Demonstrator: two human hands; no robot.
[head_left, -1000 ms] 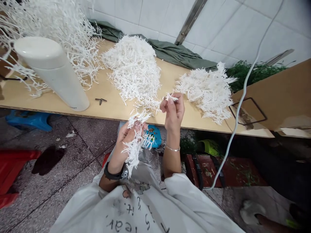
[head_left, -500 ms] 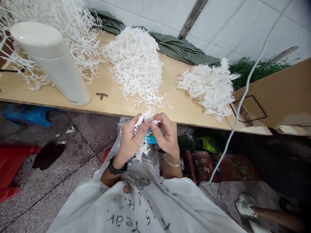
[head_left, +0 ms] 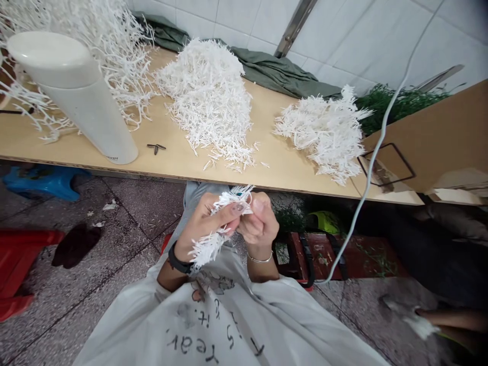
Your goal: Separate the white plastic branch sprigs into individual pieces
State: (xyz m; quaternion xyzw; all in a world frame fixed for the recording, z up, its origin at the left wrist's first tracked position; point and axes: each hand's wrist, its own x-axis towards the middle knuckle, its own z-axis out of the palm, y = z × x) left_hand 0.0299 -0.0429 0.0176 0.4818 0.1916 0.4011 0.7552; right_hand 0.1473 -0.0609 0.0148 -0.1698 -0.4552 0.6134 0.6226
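My left hand (head_left: 202,218) is closed around a bunch of white plastic sprigs (head_left: 208,249), whose spiky ends stick out above the fingers and below the palm. My right hand (head_left: 262,221) pinches pale sprig ends at the bunch's right side, fingers curled and touching the left thumb area. Both hands are just off the table's front edge, above my lap. Ahead of them on the table (head_left: 263,168) lies a tall pile of short white sprigs (head_left: 213,96). To its right is a smaller heap of sprigs (head_left: 324,132).
A white bottle (head_left: 91,112) stands at the left before a tangle of long white branches (head_left: 114,46). Dark seeds (head_left: 156,148) lie beside it. A grey cable (head_left: 368,188) hangs across the right, near a cardboard flap (head_left: 438,137). Another person's leg (head_left: 453,320) shows lower right.
The left hand has turned, and the bunch now sticks out lower left. My right hand's fingers have curled in tighter at the bunch. The person's foot at lower right has shifted.
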